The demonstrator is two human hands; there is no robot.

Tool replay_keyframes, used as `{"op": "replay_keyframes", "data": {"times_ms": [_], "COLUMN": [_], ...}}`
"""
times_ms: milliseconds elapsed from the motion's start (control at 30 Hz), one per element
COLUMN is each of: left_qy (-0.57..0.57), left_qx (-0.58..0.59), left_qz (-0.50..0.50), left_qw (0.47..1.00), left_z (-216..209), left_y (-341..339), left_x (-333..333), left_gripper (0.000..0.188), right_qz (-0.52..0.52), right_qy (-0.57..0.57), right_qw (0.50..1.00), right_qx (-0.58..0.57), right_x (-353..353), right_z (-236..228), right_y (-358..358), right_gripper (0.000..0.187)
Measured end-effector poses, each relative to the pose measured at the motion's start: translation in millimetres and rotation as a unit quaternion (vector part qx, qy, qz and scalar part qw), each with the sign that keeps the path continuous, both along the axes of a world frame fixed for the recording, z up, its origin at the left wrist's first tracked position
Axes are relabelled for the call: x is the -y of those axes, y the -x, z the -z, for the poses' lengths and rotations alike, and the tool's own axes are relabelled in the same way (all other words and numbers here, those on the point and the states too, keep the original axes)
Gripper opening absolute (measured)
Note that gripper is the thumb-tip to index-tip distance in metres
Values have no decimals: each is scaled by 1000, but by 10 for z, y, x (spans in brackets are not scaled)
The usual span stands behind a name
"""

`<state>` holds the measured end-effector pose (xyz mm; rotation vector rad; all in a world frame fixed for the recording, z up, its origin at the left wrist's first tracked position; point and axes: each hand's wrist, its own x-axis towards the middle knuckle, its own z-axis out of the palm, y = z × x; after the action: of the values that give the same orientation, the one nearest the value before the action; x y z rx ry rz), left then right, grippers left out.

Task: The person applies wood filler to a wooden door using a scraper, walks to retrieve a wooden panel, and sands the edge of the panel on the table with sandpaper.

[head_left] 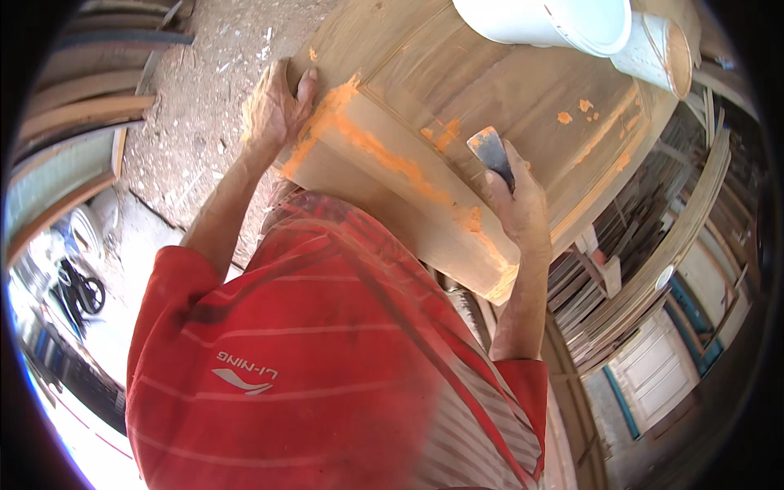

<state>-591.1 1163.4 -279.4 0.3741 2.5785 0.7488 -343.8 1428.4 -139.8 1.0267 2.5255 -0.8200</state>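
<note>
A brown wooden door panel (457,90) with recessed sections lies before me, orange filler (384,155) smeared along its near edge, its left corner and in patches farther right. My left hand (278,110) grips the panel's left edge, its thumb at the top side and its fingers over the edge. In my right hand (523,208) is a putty knife (490,153), held between thumb and fingers. Its flat blade points up and left above the panel, with a little orange filler on the tip. Most of the handle is hidden in the hand.
A white bucket (555,20) and a smaller, stained white container (656,55) stand at the panel's far right. Stacked wood strips (604,269) fill the right side. More curved boards (90,86) are at the left, beside a floor (212,65) littered with shavings.
</note>
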Motion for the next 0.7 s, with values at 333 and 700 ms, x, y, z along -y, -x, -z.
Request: {"op": "replay_keyframes", "data": {"times_ms": [333,700], "left_qy": [28,70], "left_qx": [-56,-45], "left_qz": [-68,-55], "left_qw": [996,995], "left_z": [488,68], "left_y": [-453,-551], "left_x": [-74,-303], "left_gripper": [73,48], "right_qz": [-400,-556], "right_qy": [113,-53], "right_qw": [902,807], "right_qx": [117,192], "right_x": [-1100,-910], "right_z": [482,853], "right_y": [604,1000], "right_gripper": [26,35]}}
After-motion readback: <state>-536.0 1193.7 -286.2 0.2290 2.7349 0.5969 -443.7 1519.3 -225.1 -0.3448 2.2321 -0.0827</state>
